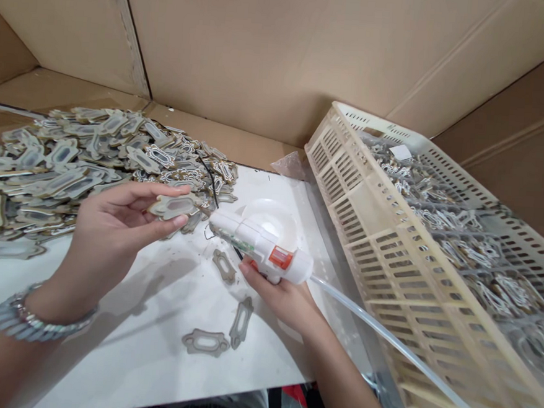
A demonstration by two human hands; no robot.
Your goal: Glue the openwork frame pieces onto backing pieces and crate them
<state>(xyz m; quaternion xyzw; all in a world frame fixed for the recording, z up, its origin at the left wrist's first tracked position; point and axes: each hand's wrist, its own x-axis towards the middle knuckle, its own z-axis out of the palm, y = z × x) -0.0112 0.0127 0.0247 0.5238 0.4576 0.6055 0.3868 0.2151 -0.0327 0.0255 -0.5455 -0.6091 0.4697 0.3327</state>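
Observation:
Between the thumb and fingers of my left hand (111, 236) is a small ornate frame-shaped plate (174, 206), held by its edges above the table. My right hand (279, 291) is wrapped round the handle of a white hot glue gun (251, 237) with an orange part on its side. The gun's nozzle points left and is at the plate's right end; whether it touches cannot be made out. A long clear glue stick (393, 343) sticks out of the gun's back. Below the hands lie loose frame pieces: one (223, 266), another (242, 322) and a third (205, 342).
A large heap of similar plates (80, 153) covers the table's left back. A cream slatted plastic crate (359, 216) with many white-edged pieces stands at right. Behind the gun is a round white dish (271, 219). Cardboard walls (282, 62) surround the white table (149, 357).

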